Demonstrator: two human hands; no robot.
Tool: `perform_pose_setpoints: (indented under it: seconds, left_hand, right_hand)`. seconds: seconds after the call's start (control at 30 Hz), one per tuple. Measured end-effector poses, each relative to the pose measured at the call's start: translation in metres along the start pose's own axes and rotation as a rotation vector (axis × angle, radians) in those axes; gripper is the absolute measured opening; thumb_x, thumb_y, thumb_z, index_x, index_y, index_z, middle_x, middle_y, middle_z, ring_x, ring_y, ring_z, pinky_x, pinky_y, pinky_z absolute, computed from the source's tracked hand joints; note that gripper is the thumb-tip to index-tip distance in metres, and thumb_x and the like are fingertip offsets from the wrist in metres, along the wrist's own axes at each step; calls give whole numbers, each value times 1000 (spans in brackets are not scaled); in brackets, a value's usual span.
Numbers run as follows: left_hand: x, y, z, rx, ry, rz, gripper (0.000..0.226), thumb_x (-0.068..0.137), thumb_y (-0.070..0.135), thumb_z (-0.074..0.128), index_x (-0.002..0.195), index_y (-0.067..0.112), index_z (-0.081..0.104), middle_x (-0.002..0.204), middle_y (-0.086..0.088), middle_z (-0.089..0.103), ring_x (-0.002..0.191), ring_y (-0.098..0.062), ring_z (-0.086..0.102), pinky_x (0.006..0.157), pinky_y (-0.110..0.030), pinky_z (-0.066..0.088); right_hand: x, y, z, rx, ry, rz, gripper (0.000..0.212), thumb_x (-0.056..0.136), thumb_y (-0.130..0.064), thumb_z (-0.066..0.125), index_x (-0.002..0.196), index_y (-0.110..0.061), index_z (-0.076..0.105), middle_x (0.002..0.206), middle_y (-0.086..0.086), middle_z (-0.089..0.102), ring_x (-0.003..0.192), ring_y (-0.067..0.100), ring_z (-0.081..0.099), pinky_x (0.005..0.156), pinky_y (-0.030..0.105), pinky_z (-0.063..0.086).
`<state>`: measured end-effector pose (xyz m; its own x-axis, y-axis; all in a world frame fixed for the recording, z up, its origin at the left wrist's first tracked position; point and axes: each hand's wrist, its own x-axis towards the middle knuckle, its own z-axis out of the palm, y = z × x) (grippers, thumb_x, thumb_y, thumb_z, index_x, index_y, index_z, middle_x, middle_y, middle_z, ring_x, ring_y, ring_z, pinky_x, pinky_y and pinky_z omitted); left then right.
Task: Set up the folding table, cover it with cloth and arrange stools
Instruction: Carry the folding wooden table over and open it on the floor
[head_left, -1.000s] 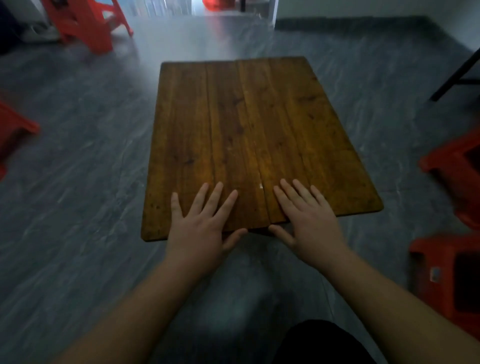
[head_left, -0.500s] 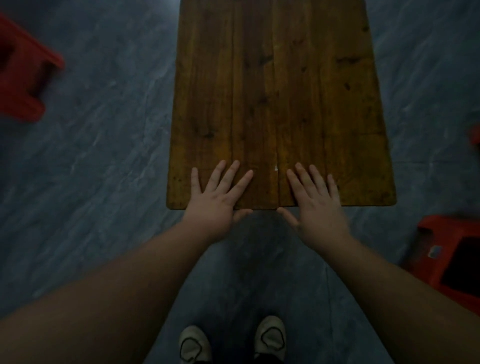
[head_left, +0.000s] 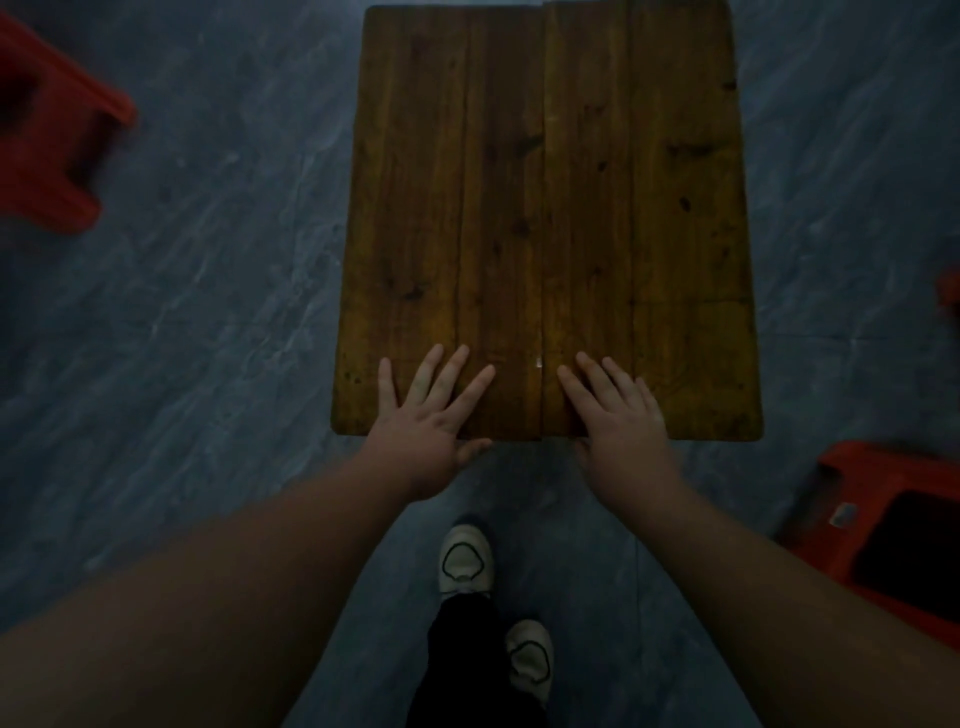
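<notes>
A brown wooden folding table top (head_left: 545, 182) made of planks stands unfolded in front of me, bare, with no cloth on it. My left hand (head_left: 423, 415) lies flat on its near edge with fingers spread and the thumb off the edge. My right hand (head_left: 618, 415) lies flat beside it, fingers straight, just right of the middle seam. A red plastic stool (head_left: 47, 140) stands on the floor at the left. Another red stool (head_left: 883, 525) stands at the lower right.
Grey marbled floor (head_left: 208, 312) surrounds the table. My feet in white shoes (head_left: 465, 558) stand just short of the table's near edge. A sliver of another red stool (head_left: 950, 288) shows at the right border.
My view has tilted down and closer, so my feet and legs now show. Both hands stay flat on the table's near edge, and one foot has stepped forward.
</notes>
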<state>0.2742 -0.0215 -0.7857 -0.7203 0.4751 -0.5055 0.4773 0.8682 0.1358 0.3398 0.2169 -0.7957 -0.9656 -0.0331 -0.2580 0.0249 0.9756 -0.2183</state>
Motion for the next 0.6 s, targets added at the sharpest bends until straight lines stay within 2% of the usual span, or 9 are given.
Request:
perform_pose_setpoints:
  seconds: [0.17,0.27,0.4,0.5,0.6]
  left_hand:
    - [-1,3,-6,-25,-81,-9,77,94,73,18,147,46,-30,160,7,-35,145,-20,-36,109,-68,-22]
    - [-4,1,-12,-41,-84,12,81,93,73,25,149,46,-27,161,7,-32,146,-19,-34,110,-68,-20]
    - [-7,6,-23,-42,-48,-12,86,93,66,42,153,45,-17,166,5,-18,150,-21,-24,112,-72,-11]
    - [-5,18,-23,8,-84,-42,98,92,60,52,150,45,-25,163,0,-27,149,-27,-28,110,-74,-11]
    - [3,21,-26,10,-94,-63,107,90,53,60,149,45,-28,161,-3,-33,147,-30,-32,109,-75,-10]
  right_hand:
    - [-3,8,-17,-75,-115,-55,91,81,-13,69,157,-29,22,165,0,19,149,25,20,117,49,23]
    - [-2,9,-28,-135,-197,-73,92,88,-20,65,159,-31,8,168,1,4,153,25,7,121,50,12]
    - [9,12,-38,-177,-260,-32,95,93,-38,61,157,-33,-8,167,2,-11,153,28,-8,122,52,1]
    - [16,13,-39,-191,-308,-35,101,92,-45,61,155,-34,-18,165,2,-20,152,28,-15,122,54,-3]
    - [15,13,-34,-213,-278,-26,106,87,-44,66,157,-33,-13,166,4,-17,152,31,-14,121,58,-2]
